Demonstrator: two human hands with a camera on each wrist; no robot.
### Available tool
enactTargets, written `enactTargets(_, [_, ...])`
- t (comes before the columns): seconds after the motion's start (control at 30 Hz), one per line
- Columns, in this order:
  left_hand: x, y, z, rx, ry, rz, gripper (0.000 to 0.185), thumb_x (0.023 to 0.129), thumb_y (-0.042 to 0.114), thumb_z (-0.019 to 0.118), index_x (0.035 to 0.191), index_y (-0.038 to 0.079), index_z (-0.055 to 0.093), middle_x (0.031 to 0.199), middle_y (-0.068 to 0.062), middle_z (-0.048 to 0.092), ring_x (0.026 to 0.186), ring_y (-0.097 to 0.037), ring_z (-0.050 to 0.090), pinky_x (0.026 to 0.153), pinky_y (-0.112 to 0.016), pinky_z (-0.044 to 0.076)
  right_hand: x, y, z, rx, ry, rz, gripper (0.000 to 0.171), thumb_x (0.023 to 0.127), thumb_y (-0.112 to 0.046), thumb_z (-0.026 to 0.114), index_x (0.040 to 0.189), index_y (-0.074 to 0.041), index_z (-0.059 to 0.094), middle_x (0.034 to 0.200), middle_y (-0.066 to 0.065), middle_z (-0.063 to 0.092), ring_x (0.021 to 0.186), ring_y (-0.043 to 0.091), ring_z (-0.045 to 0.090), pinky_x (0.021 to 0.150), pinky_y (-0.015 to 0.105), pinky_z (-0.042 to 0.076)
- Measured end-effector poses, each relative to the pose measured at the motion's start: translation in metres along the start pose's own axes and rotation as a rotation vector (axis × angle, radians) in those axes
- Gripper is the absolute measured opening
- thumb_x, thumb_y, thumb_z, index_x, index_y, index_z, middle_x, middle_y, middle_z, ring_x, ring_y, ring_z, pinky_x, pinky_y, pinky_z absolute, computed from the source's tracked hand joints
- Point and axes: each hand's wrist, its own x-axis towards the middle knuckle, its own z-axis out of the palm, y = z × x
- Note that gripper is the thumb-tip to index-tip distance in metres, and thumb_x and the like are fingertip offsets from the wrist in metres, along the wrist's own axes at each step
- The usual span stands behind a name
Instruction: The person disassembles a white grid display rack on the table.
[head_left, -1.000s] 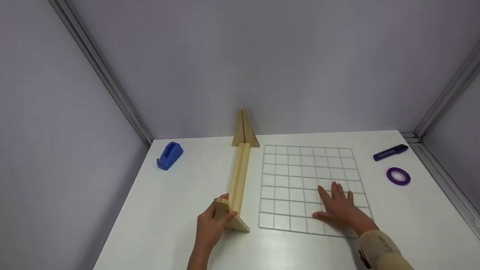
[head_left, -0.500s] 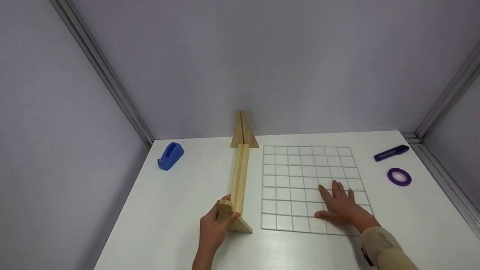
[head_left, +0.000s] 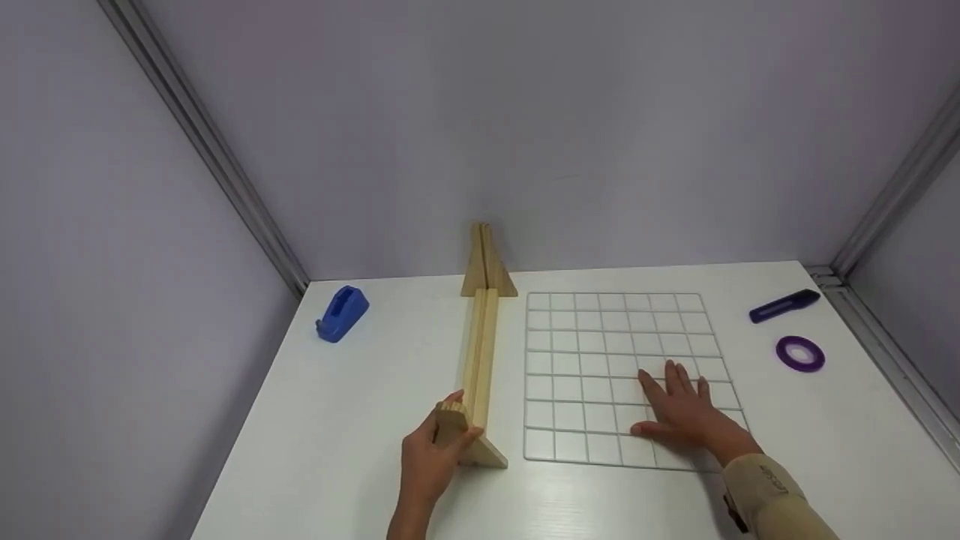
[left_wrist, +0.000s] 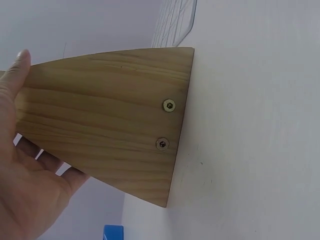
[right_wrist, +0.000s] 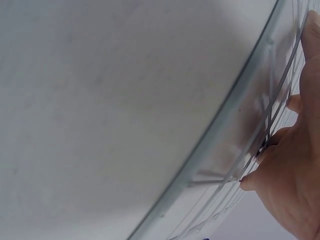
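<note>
A wooden stand (head_left: 481,352) has two parallel rails between tapered end boards, the far one upright near the back wall. My left hand (head_left: 429,457) grips the top of the near end board, thumb on one edge and fingers round the other. Two bolt heads show low on that board (left_wrist: 115,110) in the left wrist view. To the right of the stand, a white wire grid panel (head_left: 581,375) lies flat on the table. My right hand (head_left: 684,412) rests on its near right part with fingers spread; in the right wrist view the fingertips touch the wires (right_wrist: 225,180).
On the left of the white table (head_left: 360,412) sits a blue tape dispenser (head_left: 343,313). A dark utility knife (head_left: 784,306) and a purple tape ring (head_left: 786,363) lie at the right. Grey walls enclose the back and sides.
The near end of the stand has shifted slightly to the right with my left hand. My right hand stays spread on the grid panel, almost unmoved.
</note>
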Motion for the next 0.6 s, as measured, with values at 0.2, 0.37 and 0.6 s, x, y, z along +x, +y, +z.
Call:
enactTargets(0.2, [0.004, -0.002, -0.004, 0.017, -0.049, 0.043, 0.062, 0.081, 0.042, 0.084, 0.139, 0.033, 0.062, 0.139, 0.002, 0.065, 0.134, -0.023, 0.059, 0.112, -0.052, 0.047, -0.004, 0.0, -0.003, -0.012, 0.018, 0.005, 0.1, 0.093, -0.063, 0.061, 0.16, 0.0, 0.021, 0.161, 0.043, 0.002, 0.149, 0.062, 0.0, 0.112, 0.082, 0.0])
enactTargets(0.37, [0.014, 0.002, -0.026, 0.08, -0.103, 0.183, 0.066, 0.087, 0.045, 0.077, 0.147, 0.029, 0.054, 0.148, 0.003, 0.058, 0.135, -0.025, 0.058, 0.113, -0.055, 0.045, -0.009, -0.004, -0.013, 0.026, 0.121, 0.018, 0.096, 0.095, -0.064, 0.057, 0.159, 0.0, 0.024, 0.162, 0.04, 0.006, 0.149, 0.061, 0.005, 0.109, 0.086, 0.004])
enactTargets(0.6, [0.049, 0.028, -0.069, 0.185, -0.038, 0.412, 0.059, 0.104, 0.058, 0.043, 0.151, 0.022, 0.051, 0.151, -0.002, 0.055, 0.139, -0.027, 0.053, 0.116, -0.051, 0.042, -0.016, -0.021, -0.042, 0.034, 0.218, 0.017, 0.089, 0.099, -0.06, 0.054, 0.161, -0.004, 0.023, 0.164, 0.037, 0.006, 0.149, 0.061, 0.004, 0.11, 0.085, 0.002])
